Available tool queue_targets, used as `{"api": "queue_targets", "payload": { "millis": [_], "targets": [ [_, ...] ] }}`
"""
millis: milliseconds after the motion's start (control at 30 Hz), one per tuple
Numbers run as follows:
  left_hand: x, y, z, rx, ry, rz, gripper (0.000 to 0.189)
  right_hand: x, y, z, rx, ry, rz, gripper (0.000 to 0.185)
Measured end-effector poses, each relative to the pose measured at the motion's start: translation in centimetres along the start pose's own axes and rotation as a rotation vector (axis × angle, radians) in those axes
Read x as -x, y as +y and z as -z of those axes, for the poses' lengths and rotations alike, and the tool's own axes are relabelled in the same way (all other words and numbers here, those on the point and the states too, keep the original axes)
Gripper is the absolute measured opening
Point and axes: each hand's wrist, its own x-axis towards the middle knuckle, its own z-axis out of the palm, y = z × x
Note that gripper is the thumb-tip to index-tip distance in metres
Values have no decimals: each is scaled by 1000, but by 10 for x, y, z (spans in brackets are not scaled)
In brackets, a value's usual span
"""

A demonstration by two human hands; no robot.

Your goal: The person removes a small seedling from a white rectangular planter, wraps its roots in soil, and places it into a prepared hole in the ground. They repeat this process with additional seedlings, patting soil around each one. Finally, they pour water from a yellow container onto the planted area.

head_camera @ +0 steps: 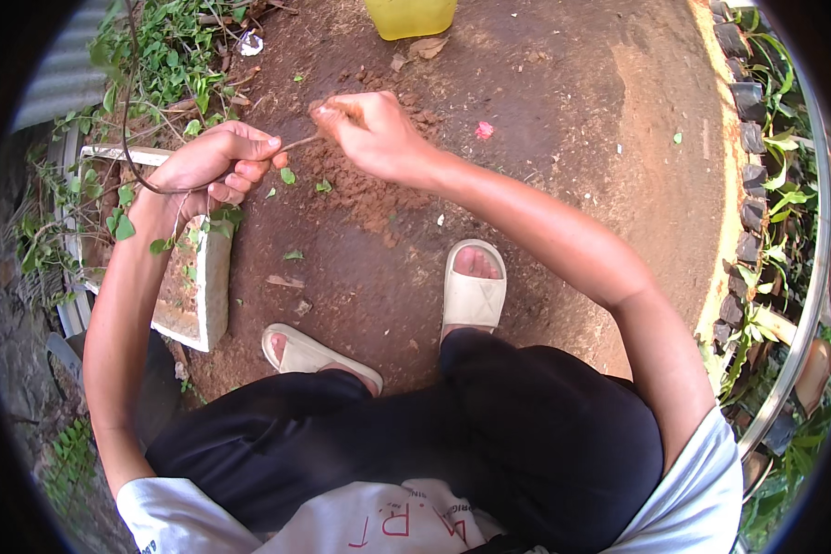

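Note:
My left hand (pixel 211 163) pinches a thin brown vine stem (pixel 301 143) between thumb and fingers. From that hand the stem loops back over the wrist and up toward the top left, carrying a few green leaves (pixel 121 225). My right hand (pixel 370 131), smeared with reddish mud, closes around the stem's other end; its fingers hide the tip. A short stretch of stem spans the gap between both hands. Beneath them lies a patch of loose, wet reddish soil (pixel 367 197) on the packed ground.
A white-edged planter box (pixel 211 284) stands at left beside leafy vines (pixel 170 62) and corrugated metal sheet (pixel 66 76). A yellow plastic container (pixel 412 17) is at the top. Black plant bags (pixel 748 100) line the right, along a metal rail (pixel 814 277). My sandalled feet (pixel 474 291) rest on the ground.

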Motion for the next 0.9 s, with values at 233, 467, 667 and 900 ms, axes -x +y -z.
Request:
{"api": "queue_targets", "payload": {
  "millis": [233, 467, 667, 900],
  "targets": [
    [6, -1, 13, 31, 82, -43, 23, -6, 10, 14, -863, -150, -465, 68],
    [4, -4, 4, -85, 148, -93, 22, -13, 4, 0, -873, -180, -605, 55],
    [-1, -8, -4, -117, 205, -139, 23, -25, -12, -26, -729, 188, -673, 30],
    [2, -5, -3, -171, 209, -154, 24, -26, 9, -19, -873, -13, -597, 35]
  ]
}}
